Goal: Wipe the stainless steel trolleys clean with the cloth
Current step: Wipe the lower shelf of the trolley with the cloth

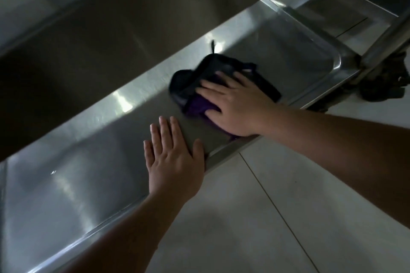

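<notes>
**Cloth pressed flat on the trolley shelf**

The right hand (238, 107) lay on the dark purple cloth (199, 88), fingers straight and slightly spread, pressing it onto the steel trolley (73, 184) shelf toward its right end. Just left and nearer, the left hand (174, 162) rested flat by the shelf's near rim, fingers straight and together, above the tiled floor (288, 217)

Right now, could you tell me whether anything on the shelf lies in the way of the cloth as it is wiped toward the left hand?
Only the left hand itself. It rests flat on the trolley shelf near the front rim, beside the dark purple cloth that the right hand presses down. The steel between them shows nothing else.
</notes>
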### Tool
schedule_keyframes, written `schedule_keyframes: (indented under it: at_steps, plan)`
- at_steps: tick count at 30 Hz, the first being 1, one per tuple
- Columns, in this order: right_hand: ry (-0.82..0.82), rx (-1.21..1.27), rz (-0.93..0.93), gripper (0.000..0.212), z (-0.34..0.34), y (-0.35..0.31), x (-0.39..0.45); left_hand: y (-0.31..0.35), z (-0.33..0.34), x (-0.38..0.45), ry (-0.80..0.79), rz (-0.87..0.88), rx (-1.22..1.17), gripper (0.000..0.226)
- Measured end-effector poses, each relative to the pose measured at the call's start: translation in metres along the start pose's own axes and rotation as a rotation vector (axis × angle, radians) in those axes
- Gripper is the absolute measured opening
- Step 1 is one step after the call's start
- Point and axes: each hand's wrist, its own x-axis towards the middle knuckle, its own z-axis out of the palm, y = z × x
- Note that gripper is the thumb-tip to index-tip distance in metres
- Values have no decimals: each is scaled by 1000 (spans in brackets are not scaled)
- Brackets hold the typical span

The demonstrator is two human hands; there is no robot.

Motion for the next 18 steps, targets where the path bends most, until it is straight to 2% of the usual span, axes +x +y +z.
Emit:
schedule_keyframes:
  at_steps: [3, 8, 13, 18]
  plan:
    - [-33, -51, -53, 71, -11, 7, 45, -2, 0, 0, -4, 15, -2, 86]
    - [46, -23, 235, 71, -38, 62, 103, -1, 2, -1, 27, 17, -16, 83]
    - [179, -22, 499, 75, -54, 131, 77, -2, 2, -1, 7, 12, -6, 82]
    - [253, -20, 647, 74, -53, 150, 22, 1, 0, -1, -16, -5, 4, 83]
